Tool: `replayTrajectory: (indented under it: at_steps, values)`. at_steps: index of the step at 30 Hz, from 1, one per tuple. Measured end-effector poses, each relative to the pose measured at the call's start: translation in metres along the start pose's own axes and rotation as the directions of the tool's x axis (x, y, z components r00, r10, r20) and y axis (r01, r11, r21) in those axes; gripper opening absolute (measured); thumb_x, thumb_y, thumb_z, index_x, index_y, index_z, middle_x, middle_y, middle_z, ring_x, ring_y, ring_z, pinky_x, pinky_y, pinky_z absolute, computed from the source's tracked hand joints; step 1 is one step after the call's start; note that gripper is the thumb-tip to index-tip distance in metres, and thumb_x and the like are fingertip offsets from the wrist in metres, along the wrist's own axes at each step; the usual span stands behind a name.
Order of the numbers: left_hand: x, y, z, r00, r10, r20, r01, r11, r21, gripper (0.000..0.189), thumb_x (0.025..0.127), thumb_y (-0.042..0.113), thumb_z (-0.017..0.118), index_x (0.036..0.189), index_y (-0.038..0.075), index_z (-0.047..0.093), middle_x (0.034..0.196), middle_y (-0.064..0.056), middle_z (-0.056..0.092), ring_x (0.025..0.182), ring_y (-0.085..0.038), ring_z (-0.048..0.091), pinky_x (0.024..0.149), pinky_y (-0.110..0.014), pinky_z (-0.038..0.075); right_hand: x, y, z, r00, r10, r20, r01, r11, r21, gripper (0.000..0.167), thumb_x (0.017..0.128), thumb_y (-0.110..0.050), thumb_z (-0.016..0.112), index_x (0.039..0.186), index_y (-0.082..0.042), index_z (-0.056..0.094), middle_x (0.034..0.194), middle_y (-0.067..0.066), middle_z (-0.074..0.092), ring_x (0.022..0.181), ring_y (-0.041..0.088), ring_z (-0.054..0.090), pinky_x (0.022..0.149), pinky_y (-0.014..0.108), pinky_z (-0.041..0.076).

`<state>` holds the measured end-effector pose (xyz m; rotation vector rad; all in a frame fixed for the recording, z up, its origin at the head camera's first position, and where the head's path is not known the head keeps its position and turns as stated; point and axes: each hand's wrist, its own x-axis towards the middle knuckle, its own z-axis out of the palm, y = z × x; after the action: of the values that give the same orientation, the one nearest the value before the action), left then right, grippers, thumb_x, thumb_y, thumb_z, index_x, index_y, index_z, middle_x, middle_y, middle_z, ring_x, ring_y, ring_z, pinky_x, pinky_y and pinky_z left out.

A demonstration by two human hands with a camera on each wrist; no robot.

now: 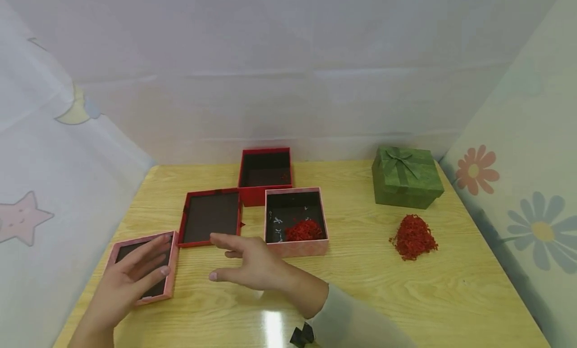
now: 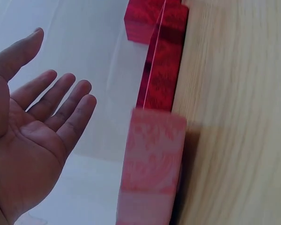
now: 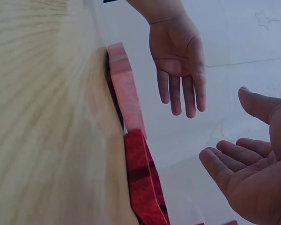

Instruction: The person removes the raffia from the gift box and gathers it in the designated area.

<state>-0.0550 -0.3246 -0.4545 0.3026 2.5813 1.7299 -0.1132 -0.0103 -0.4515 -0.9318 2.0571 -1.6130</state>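
My left hand (image 1: pixel 123 283) hovers over the pink box lid (image 1: pixel 170 268), which lies hollow side up at the table's left. Its fingers are spread and hold nothing; the left wrist view shows the bare palm. To the right, my right hand (image 1: pixel 252 260) hangs in the air in front of the pink box (image 1: pixel 297 248), fingers extended toward the left and grasping nothing. Inside that box sits some red shredded paper (image 1: pixel 304 230). Between the hands and farther back lies a red box lid (image 1: pixel 212 218), inner side up. Behind the pink box stands an open red box (image 1: pixel 266 195).
A closed green gift box (image 1: pixel 407 180) with a bow stands at the back right. In front of it is a pile of red shredded paper (image 1: pixel 413 238). Cloth walls surround the wooden table (image 1: pixel 360 288) at the back and both sides.
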Motion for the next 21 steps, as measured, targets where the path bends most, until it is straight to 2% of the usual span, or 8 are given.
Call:
replayTrajectory:
  at_steps: [3, 5, 7, 11, 17, 21]
  values:
    - [0.009, 0.004, 0.009, 0.999, 0.044, 0.015, -0.043, 0.996, -0.076, 0.064, 0.100, -0.008, 0.063, 0.158, 0.003, 0.041, 0.157, -0.004, 0.050, 0.135, -0.007, 0.056, 0.096, -0.020, 0.055, -0.003, -0.002, -0.009, 1.000, 0.005, -0.025, -0.005, 1.000, 0.025, 0.071, 0.094, -0.033, 0.080, 0.157, -0.026, 0.047, 0.154, -0.012, 0.052, 0.128, 0.011, 0.060, 0.108, 0.028, 0.048]
    - [0.014, 0.009, 0.014, 0.997, 0.070, 0.014, -0.069, 0.994, -0.086, 0.062, 0.100, -0.008, 0.063, 0.157, 0.002, 0.042, 0.157, -0.004, 0.051, 0.135, -0.009, 0.056, 0.098, -0.020, 0.053, -0.006, -0.003, -0.014, 0.999, 0.013, -0.042, -0.011, 0.999, 0.037, 0.070, 0.093, -0.032, 0.081, 0.156, -0.026, 0.049, 0.153, -0.012, 0.052, 0.128, 0.011, 0.060, 0.109, 0.029, 0.048]
    - [0.019, 0.014, 0.020, 0.993, 0.116, 0.020, -0.113, 0.988, -0.108, 0.062, 0.098, -0.011, 0.062, 0.156, -0.001, 0.042, 0.157, -0.010, 0.050, 0.137, -0.013, 0.054, 0.101, -0.021, 0.052, -0.009, -0.003, -0.020, 0.998, 0.027, -0.057, -0.024, 0.999, 0.047, 0.070, 0.093, -0.033, 0.081, 0.155, -0.028, 0.050, 0.152, -0.012, 0.053, 0.128, 0.011, 0.060, 0.108, 0.028, 0.048]
    - [0.029, 0.020, 0.032, 0.986, 0.164, 0.031, -0.161, 0.983, -0.086, 0.063, 0.097, -0.013, 0.063, 0.155, 0.000, 0.044, 0.156, -0.014, 0.049, 0.137, -0.019, 0.053, 0.103, -0.022, 0.052, -0.015, -0.004, -0.032, 0.994, 0.053, -0.095, -0.044, 0.995, 0.091, 0.069, 0.092, -0.029, 0.083, 0.153, -0.028, 0.052, 0.152, -0.011, 0.054, 0.131, 0.014, 0.059, 0.107, 0.026, 0.049]
    - [0.043, 0.022, 0.054, 0.985, 0.153, 0.083, -0.145, 0.984, -0.103, 0.062, 0.098, -0.007, 0.067, 0.155, 0.005, 0.046, 0.155, -0.012, 0.050, 0.136, -0.023, 0.053, 0.100, -0.026, 0.055, -0.024, 0.000, -0.049, 0.983, 0.108, -0.146, -0.093, 0.990, 0.101, 0.067, 0.091, -0.030, 0.084, 0.151, -0.029, 0.055, 0.151, -0.010, 0.055, 0.132, 0.018, 0.058, 0.104, 0.029, 0.053]
    - [0.052, 0.023, 0.071, 0.981, 0.158, 0.116, -0.146, 0.984, -0.102, 0.060, 0.098, -0.001, 0.070, 0.154, 0.008, 0.049, 0.155, -0.007, 0.050, 0.135, -0.024, 0.053, 0.099, -0.028, 0.056, -0.029, 0.005, -0.060, 0.981, 0.105, -0.166, -0.094, 0.993, 0.071, 0.069, 0.092, -0.031, 0.083, 0.153, -0.023, 0.053, 0.151, -0.008, 0.056, 0.134, 0.020, 0.057, 0.105, 0.037, 0.053]
